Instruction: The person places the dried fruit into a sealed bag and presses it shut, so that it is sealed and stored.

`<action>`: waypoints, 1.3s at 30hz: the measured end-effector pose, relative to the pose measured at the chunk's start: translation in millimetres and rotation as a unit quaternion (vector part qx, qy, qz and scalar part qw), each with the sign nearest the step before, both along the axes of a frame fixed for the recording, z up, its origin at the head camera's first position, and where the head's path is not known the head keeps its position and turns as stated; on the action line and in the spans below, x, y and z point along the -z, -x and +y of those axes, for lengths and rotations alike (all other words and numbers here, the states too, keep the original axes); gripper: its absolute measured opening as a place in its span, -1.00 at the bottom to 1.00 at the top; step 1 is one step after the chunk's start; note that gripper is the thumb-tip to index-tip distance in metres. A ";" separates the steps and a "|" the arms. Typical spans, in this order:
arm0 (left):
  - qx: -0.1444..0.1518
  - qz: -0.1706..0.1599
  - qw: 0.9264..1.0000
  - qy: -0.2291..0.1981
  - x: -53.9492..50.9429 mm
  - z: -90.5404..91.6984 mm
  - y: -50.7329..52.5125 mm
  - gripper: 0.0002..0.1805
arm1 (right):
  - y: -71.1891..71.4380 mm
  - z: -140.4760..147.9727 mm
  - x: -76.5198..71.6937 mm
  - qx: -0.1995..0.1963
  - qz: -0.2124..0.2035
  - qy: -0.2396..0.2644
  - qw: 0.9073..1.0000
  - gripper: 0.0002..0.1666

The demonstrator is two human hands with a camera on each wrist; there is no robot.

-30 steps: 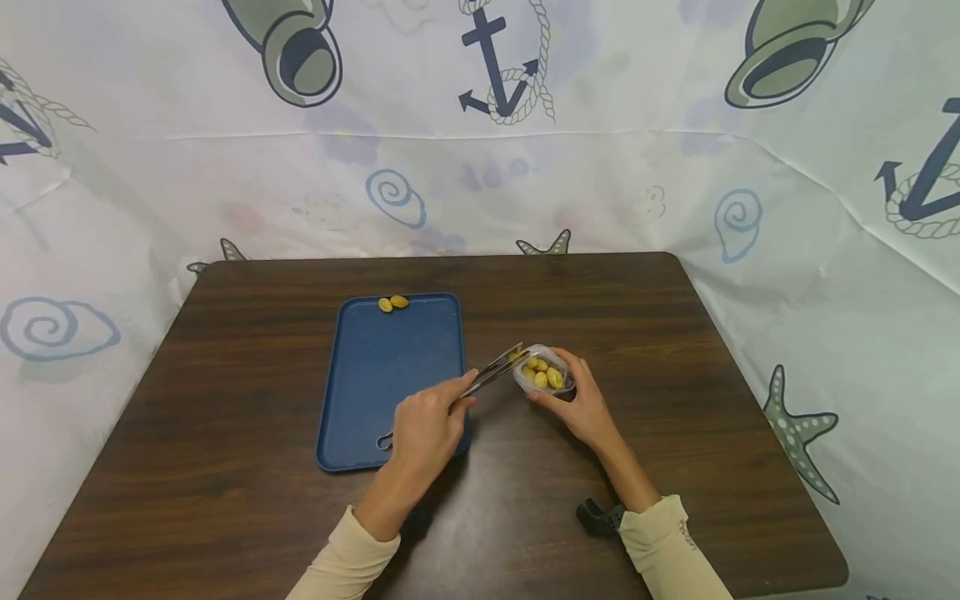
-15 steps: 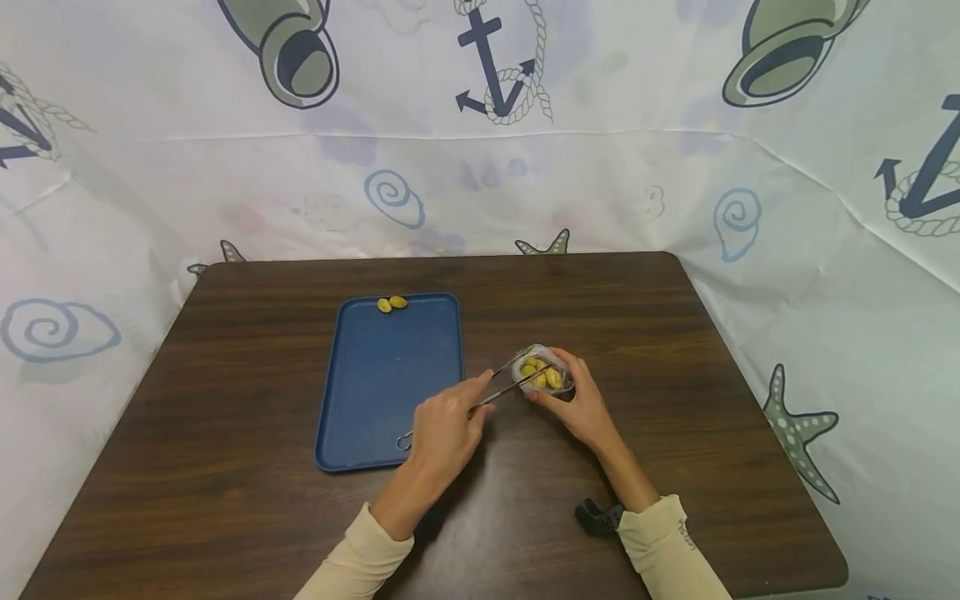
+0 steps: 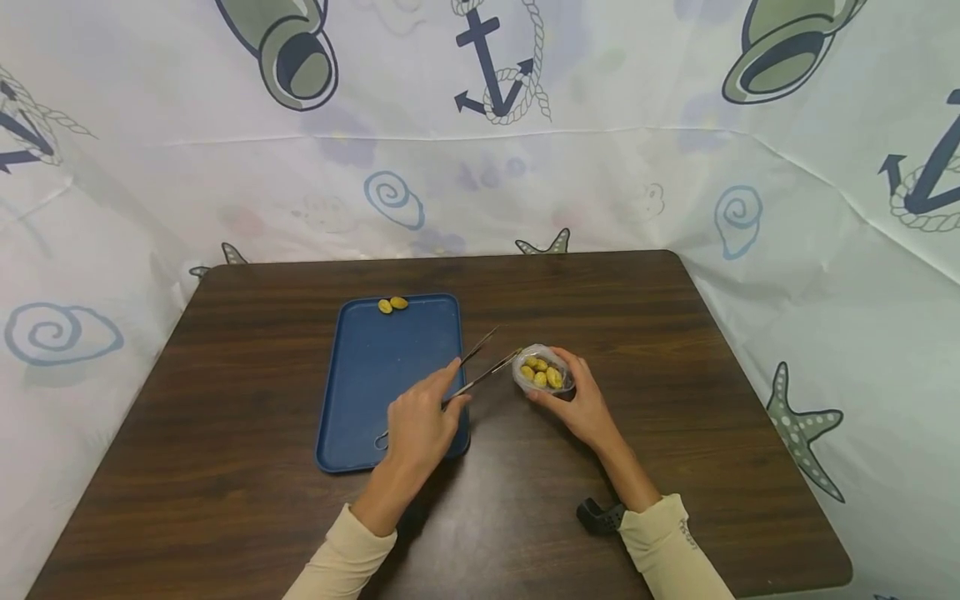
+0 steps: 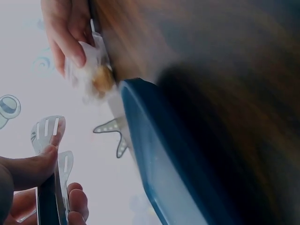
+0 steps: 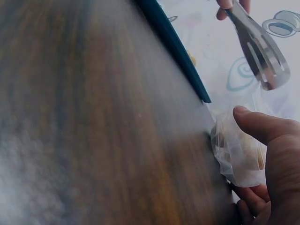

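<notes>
My left hand (image 3: 420,421) grips a pair of metal tongs (image 3: 485,376), whose two arms are spread apart with nothing seen between the tips. Slots show in the tongs' flat ends in the left wrist view. One tip is close to the rim of a small clear plastic container (image 3: 519,383), bag-like and wrinkled in the right wrist view. Several yellow-green oval fruits (image 3: 553,377) lie inside it. My right hand (image 3: 585,404) holds this container from its right side, thumb in front and fingers behind. Its base is partly hidden by the hand.
A blue rectangular tray (image 3: 375,375) lies left of the container, partly under my left hand. Two similar fruits (image 3: 398,302) sit at its far edge. The dark wooden table (image 3: 637,333) meets a patterned white cloth (image 3: 630,183) at the back.
One second ago the tongs pinched a fruit beside the container. They moved over it and spread, then drew back left, still spread. My right hand and the container stayed in place.
</notes>
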State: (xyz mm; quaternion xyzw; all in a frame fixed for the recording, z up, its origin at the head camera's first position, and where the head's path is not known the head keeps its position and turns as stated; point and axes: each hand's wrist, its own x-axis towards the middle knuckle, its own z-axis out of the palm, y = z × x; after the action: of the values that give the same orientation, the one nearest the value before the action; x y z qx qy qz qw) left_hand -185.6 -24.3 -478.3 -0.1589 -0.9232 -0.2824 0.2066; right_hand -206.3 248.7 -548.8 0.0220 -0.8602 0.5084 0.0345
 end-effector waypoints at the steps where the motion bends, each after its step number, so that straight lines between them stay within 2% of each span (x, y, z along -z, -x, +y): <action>1: -0.001 -0.005 1.000 0.001 0.0 -1.0 -0.3 -0.36 | 0.0 0.1 -0.2 0.001 0.000 -0.001 1.000 -0.03; 9: -0.024 -0.018 1.000 0.005 0.5 -11.0 3.7 -0.37 | 0.2 1.0 -1.1 0.000 -0.006 -0.004 1.000 -0.03; 15: -0.053 -0.035 0.998 0.010 -3.6 -26.0 13.6 -0.37 | -0.4 0.8 -1.6 0.002 -0.007 -0.009 1.000 -0.03; 23: -0.064 -0.044 0.997 0.021 -7.8 -41.5 28.8 -0.38 | -0.2 2.4 0.1 0.004 -0.003 -0.010 1.000 -0.03; 39: -0.088 -0.023 0.994 0.054 -10.8 -73.1 56.4 -0.37 | 0.1 0.3 0.7 0.000 -0.001 -0.004 1.000 -0.04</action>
State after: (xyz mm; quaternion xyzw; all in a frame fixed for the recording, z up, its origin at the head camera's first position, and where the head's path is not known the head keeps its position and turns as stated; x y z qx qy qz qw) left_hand -242.0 -97.4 -467.5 -0.0810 -0.9520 -0.2167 0.2006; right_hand -206.4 249.0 -549.5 0.0220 -0.8625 0.5045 0.0334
